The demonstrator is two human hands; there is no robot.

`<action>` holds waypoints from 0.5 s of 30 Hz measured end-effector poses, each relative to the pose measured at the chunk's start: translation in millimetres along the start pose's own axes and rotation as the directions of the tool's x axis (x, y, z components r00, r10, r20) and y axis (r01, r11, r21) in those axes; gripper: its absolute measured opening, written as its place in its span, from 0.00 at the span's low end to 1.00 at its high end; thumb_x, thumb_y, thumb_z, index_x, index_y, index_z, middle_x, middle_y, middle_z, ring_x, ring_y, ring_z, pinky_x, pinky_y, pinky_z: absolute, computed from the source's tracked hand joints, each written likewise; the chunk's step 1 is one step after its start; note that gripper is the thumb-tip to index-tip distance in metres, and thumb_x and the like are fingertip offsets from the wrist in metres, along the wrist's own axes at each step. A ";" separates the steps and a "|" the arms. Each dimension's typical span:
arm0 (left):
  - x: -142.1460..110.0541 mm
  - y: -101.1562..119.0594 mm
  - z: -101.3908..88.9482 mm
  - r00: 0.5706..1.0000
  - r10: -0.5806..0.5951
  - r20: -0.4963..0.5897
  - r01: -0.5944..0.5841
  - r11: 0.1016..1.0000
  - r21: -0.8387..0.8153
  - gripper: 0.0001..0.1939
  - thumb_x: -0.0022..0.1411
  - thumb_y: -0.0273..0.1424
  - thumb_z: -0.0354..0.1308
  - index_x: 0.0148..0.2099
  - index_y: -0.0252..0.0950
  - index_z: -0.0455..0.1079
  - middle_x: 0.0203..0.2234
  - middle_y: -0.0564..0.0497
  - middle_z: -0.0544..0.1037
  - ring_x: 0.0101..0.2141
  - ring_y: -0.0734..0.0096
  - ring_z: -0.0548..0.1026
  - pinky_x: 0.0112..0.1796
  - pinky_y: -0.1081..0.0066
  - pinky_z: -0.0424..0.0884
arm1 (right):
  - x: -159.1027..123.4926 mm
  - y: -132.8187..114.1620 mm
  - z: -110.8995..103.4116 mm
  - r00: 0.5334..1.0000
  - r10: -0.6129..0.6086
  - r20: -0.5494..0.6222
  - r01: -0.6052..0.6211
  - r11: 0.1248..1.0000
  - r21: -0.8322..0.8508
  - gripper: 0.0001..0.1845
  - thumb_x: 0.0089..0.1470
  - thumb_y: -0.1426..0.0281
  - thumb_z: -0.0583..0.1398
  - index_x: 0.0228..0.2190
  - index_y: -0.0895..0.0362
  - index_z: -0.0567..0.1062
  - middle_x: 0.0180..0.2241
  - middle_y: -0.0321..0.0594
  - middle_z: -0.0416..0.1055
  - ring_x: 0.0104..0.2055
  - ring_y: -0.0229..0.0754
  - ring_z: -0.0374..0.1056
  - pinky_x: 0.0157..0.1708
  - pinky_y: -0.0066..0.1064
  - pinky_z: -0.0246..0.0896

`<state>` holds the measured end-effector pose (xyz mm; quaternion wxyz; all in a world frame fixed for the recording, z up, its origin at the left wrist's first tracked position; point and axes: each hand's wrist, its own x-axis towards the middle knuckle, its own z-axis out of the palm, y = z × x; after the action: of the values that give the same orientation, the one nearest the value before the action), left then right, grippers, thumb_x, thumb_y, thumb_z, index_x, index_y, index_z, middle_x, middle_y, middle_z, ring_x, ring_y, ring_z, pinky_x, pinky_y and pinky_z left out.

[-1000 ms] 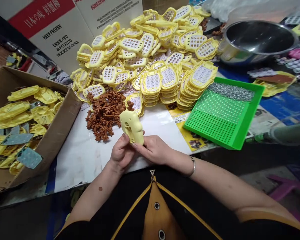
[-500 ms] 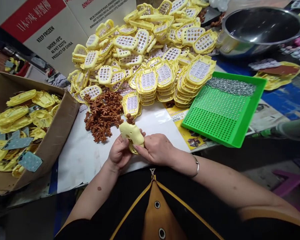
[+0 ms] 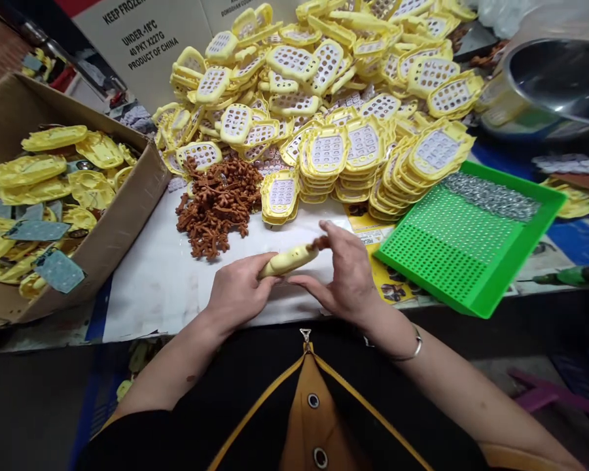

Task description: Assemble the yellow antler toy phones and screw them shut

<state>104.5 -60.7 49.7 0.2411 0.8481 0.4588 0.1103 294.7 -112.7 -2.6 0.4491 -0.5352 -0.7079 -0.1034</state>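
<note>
Head view: left hand (image 3: 238, 291) pinches the near end of one pale yellow shell (image 3: 288, 260), held edge-on just above the white sheet (image 3: 177, 288); right hand (image 3: 348, 275) fingers close on its far end with a small brown piece (image 3: 320, 243). Shell looks light, stiff, smooth plastic, likely best gripped by the rims. One brown parts heap (image 3: 218, 203), one green tray (image 3: 471, 239), one cardboard box (image 3: 103, 248), yellow keypad frames (image 3: 334, 98) too many to count

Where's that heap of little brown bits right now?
In the head view, the brown pieces lie on the white sheet, left of centre, between the cardboard box and the yellow shell stacks, just beyond the left hand.
</note>
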 end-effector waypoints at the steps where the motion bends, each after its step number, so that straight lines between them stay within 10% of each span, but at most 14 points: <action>1: -1.2 2.5 1.1 0.999 0.034 -0.001 -0.034 0.997 0.074 0.17 0.58 0.29 0.56 0.50 0.39 0.74 0.42 0.48 0.81 0.41 0.59 0.77 0.41 0.63 0.70 | 1.0 -2.0 0.4 1.000 -0.016 0.000 0.016 0.999 -0.041 0.43 0.50 0.57 0.64 0.61 0.62 0.54 0.51 0.58 0.68 0.55 0.55 0.63 0.53 0.48 0.61; 6: -4.8 5.4 10.6 0.984 0.176 -0.029 -0.163 0.953 0.254 0.16 0.57 0.26 0.55 0.47 0.37 0.75 0.35 0.48 0.82 0.35 0.60 0.78 0.37 0.62 0.70 | -1.9 -8.6 5.8 0.980 -0.021 0.199 0.009 0.998 0.065 0.11 0.56 0.64 0.61 0.40 0.55 0.72 0.35 0.41 0.76 0.40 0.46 0.68 0.52 0.44 0.59; 15: 8.5 3.7 19.6 0.986 0.155 0.068 -0.164 0.970 0.177 0.17 0.57 0.25 0.54 0.49 0.37 0.72 0.39 0.45 0.80 0.39 0.58 0.76 0.40 0.62 0.69 | -3.6 -8.7 17.1 0.986 -0.067 0.153 0.055 0.995 0.082 0.09 0.57 0.66 0.59 0.38 0.57 0.72 0.31 0.41 0.77 0.35 0.43 0.69 0.50 0.41 0.63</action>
<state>119.9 -61.3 34.5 0.1651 0.9033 0.3907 0.0642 278.3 -108.0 -12.3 0.4094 -0.5019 -0.7604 -0.0478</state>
